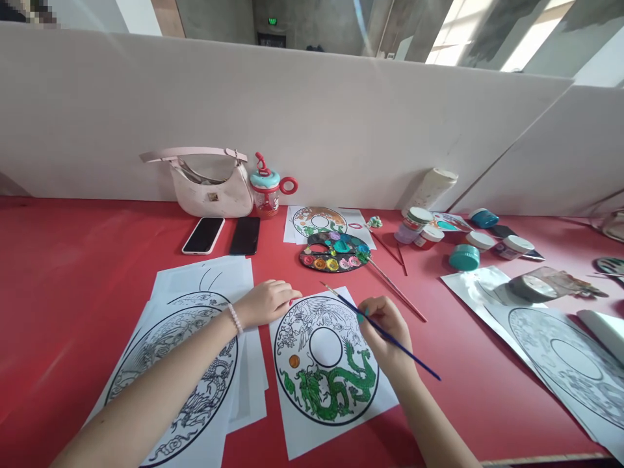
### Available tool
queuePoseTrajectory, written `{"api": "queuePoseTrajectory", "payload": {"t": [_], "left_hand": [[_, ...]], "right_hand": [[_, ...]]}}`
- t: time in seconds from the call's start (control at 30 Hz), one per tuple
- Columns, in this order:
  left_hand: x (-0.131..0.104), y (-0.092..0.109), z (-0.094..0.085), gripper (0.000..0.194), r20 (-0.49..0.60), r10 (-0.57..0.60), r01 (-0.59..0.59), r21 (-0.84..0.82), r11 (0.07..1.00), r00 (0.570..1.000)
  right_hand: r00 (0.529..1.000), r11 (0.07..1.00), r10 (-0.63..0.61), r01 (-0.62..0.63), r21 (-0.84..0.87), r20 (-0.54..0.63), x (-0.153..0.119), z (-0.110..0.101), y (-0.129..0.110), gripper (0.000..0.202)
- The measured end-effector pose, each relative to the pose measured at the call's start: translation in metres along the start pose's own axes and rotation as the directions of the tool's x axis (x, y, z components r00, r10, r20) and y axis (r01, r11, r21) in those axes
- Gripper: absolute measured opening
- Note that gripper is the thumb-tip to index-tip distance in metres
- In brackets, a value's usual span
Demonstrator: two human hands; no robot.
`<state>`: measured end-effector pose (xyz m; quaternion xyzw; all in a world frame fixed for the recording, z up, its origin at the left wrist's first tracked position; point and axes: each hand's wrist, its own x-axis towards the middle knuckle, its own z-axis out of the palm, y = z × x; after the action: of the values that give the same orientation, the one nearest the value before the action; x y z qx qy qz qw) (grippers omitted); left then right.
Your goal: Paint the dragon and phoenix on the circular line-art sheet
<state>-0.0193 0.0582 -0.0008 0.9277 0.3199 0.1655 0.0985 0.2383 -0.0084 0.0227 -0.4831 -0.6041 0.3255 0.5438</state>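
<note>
On red table [73, 273] — right hand [385, 328] grips paintbrush [385, 335], left hand [266, 302] flat on dragon sheet [331, 422].

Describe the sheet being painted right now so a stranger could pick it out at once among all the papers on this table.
On the red table, look between the person's two hands, just below the black paint palette. The sheet lies there under the blue-handled brush in the right hand. Unlike the uncoloured stack beside it, its ring design has a green dragon and an orange dot.
</note>
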Motion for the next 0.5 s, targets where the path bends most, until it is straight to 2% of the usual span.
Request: {"api": "queuePoseTrajectory", "payload": {"t": [0.07,0.17,0.23,0.37,0.5], "left_hand": [[0.000,0.000,0.001,0.029,0.000,-0.012,0.012,0.000,1.000,1.000],[0.001,-0.001,0.001,0.028,0.002,-0.023,0.023,0.002,1.000,1.000],[0.001,-0.003,0.002,0.027,-0.001,-0.029,0.029,-0.005,1.000,1.000],[0.002,-0.005,0.004,0.023,0.012,-0.035,0.035,-0.014,0.999,0.999],[0.003,-0.005,0.003,0.022,0.015,-0.028,0.029,-0.039,0.999,0.999]], "right_hand": [[0.992,0.996,0.072,-0.076,0.043,0.103,-0.012,-0.001,0.002,0.012],[0.975,0.986,0.116,-0.136,0.098,0.192,-0.021,-0.006,0.011,0.015],[0.960,0.977,0.125,-0.163,0.140,0.249,-0.019,-0.010,0.017,0.021],[0.895,0.953,0.173,-0.258,0.161,0.410,-0.006,-0.016,0.028,0.029],[0.893,0.933,0.219,-0.310,0.183,0.394,0.001,-0.015,0.035,0.033]]}}
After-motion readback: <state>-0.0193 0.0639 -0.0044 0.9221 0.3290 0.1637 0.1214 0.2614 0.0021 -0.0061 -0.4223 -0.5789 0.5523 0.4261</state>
